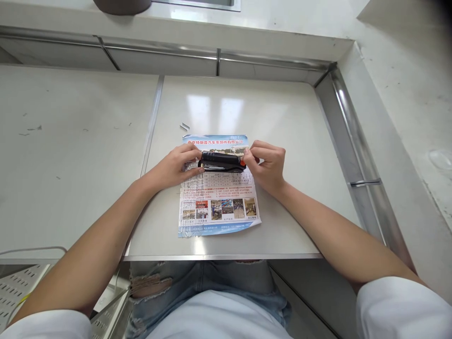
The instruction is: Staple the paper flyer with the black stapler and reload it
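Note:
A black stapler [221, 161] with an orange end lies sideways on a printed colour leaflet [219, 207] in the middle of a white table [282, 122]. My left hand [176, 165] grips the stapler's left end, fingers curled around it. My right hand [267, 162] pinches the orange right end between thumb and fingers. Both forearms rest on the table. A small strip of staples [184, 126] lies on the table just beyond the leaflet's top-left corner.
A metal rail [353, 141] runs along the table's right side and back. A second white tabletop [70, 155] adjoins on the left. A dark round object [122, 5] sits on the ledge at the back. My knees in torn jeans [197, 287] show below the table's front edge.

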Tool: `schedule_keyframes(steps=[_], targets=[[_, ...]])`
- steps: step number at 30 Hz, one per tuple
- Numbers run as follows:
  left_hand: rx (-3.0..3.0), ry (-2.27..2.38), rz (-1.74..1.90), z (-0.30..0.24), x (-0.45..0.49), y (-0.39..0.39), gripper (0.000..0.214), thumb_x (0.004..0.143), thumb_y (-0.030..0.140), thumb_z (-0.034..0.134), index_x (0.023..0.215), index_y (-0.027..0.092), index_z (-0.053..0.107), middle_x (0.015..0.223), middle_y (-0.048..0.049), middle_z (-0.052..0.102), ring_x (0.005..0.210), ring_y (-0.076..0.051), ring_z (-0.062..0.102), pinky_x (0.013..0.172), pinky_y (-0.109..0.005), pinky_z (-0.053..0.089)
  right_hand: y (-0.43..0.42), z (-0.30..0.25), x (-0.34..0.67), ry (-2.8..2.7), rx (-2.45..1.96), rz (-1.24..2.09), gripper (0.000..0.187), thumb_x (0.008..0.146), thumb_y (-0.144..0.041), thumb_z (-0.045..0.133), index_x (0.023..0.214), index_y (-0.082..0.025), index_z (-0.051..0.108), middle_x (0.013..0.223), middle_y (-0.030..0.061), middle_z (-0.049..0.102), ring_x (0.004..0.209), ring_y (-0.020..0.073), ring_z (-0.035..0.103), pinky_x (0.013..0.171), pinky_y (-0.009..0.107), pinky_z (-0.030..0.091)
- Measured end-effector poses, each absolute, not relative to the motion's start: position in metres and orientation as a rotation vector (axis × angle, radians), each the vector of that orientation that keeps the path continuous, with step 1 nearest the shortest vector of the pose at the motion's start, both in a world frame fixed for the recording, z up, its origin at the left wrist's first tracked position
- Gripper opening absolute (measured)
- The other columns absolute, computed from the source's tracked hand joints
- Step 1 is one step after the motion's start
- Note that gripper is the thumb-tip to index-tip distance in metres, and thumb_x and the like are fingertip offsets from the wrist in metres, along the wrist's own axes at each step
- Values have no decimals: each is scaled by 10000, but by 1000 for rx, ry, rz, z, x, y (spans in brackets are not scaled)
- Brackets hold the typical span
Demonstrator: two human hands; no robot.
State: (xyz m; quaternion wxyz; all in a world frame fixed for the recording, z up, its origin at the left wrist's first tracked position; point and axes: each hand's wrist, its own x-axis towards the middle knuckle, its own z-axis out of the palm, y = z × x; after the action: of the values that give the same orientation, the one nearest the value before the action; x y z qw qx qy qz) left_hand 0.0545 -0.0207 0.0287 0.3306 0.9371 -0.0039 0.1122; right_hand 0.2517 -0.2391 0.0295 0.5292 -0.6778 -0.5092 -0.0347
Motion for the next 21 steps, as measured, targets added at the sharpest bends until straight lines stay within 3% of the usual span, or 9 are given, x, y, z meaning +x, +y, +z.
schedule_keyframes(steps=[8,21], targets=[[2471,-33,293,28,55,-20,222,1037,450,661,1069,231,671,1073,-88,672,1019,-264,645,894,-414,552,-239,30,250,-1242,-1577,-178,471,899,-180,595,544,-219,287,537,-43,311,520,103,275,516,308,208],[2428,2,284,27,55,-20,219,1018,456,672,1023,238,657,1069,-83,660,1011,-263,632,895,-415,542,-243,34,241,-1262,-1840,-224,409,811,-153,588,565,-229,270,540,-39,296,539,119,268,534,325,208]])
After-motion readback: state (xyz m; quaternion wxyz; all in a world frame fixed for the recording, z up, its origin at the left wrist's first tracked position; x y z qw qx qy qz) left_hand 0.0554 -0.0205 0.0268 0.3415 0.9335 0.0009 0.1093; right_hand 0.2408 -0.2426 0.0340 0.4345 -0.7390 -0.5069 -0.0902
